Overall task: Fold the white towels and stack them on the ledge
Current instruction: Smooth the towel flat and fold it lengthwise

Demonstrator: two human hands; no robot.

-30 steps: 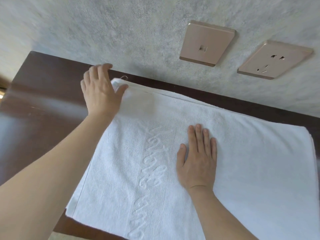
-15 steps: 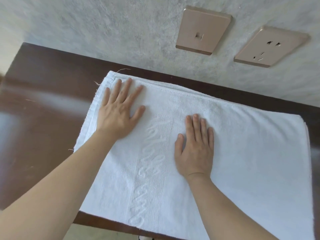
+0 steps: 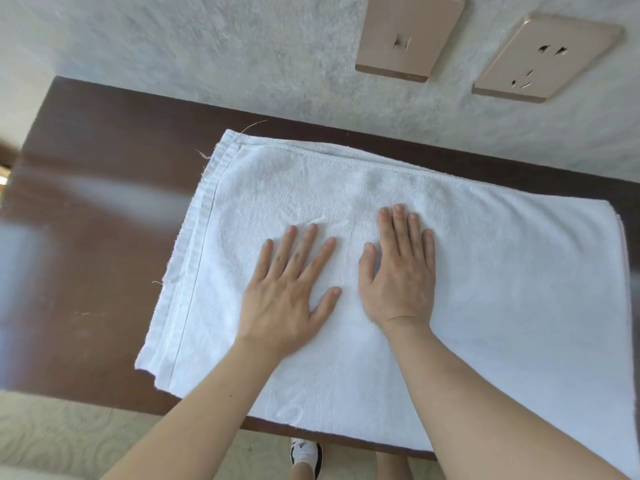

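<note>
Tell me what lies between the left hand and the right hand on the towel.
Only a bare strip of the white towel; the head view shows the left hand and right hand flat on it, apart, nothing between them.

Grey textured wall point(image 3: 207, 46), two beige wall plates point(image 3: 412, 32), pale patterned floor point(image 3: 69, 438), daylight glare

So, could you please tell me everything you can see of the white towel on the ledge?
The white towel looks like terry cloth, folded into a rough rectangle with stacked layers showing at its left and right edges. A stitched hem runs along the far side, a flat band down the left, with loose threads at the corners. It lies flat on the dark brown ledge, its near edge slightly overhanging. The left hand and right hand press flat on its middle.
</note>
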